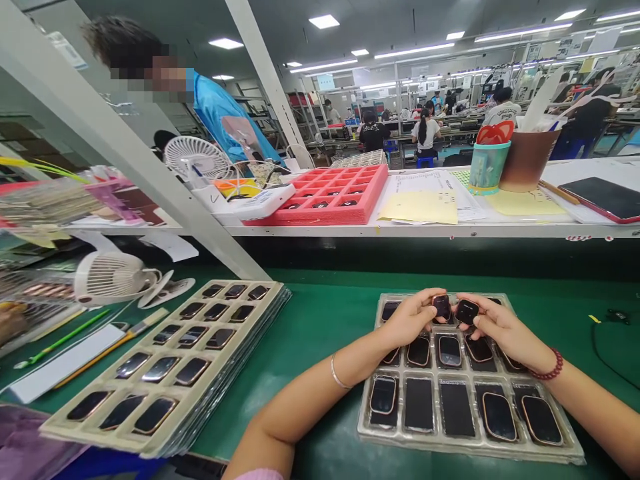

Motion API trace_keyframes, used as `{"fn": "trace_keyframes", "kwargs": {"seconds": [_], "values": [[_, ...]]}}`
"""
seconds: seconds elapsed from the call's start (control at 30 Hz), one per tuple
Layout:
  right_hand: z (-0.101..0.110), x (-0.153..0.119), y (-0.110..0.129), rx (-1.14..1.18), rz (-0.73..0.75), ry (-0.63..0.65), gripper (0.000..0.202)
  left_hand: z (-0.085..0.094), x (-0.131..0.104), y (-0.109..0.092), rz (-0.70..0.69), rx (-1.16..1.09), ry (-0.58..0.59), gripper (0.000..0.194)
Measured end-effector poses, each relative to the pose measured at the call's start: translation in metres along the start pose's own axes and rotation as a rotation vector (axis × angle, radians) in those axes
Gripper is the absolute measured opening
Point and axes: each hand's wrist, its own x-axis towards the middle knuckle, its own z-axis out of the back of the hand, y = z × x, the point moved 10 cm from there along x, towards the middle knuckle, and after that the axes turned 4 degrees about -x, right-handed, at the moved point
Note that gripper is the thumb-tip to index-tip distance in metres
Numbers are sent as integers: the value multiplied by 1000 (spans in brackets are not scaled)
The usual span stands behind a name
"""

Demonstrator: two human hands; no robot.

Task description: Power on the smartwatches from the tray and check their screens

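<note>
Above a clear plastic tray (467,443), my left hand (411,319) pinches a dark smartwatch (441,307) with a reddish-gold edge. Close beside it, a second black smartwatch (467,311) is gripped by my right hand (505,330) between thumb and fingers. The two watches are held side by side, screens facing me. Below them the tray carries several more watches in its pockets, such as one (499,416) in the front row. Two front pockets show only a dark lining (419,405). My forearms and hands hide part of the back rows.
To the left stands a stack of cream trays (195,400) filled with watches. Beyond it lie a white fan (113,277), a brush (150,320) and a green pen (60,340). A shelf (425,231) runs across, bearing a red foam tray (373,193), cups and a phone (607,193). A person in blue (220,113) stands behind.
</note>
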Motion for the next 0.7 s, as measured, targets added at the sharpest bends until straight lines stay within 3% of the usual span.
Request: {"fn": "trace_keyframes", "kwargs": {"seconds": [0.23, 0.4, 0.5, 0.6, 0.7], "values": [[-7, -2, 1, -25, -5, 51, 35, 1, -1, -1, -8, 22, -15, 40], [-8, 0, 1, -18, -5, 67, 34, -1, 2, -2, -16, 30, -1, 47], [-4, -1, 6, -53, -3, 41, 25, -1, -1, -7, 5, 53, -4, 34], [-7, -11, 25, -235, 72, -1, 13, -5, -20, -25, -42, 297, -9, 14], [-34, -32, 46, -563, 193, 38, 8, -24, -55, -45, -163, 690, 87, 11]]}}
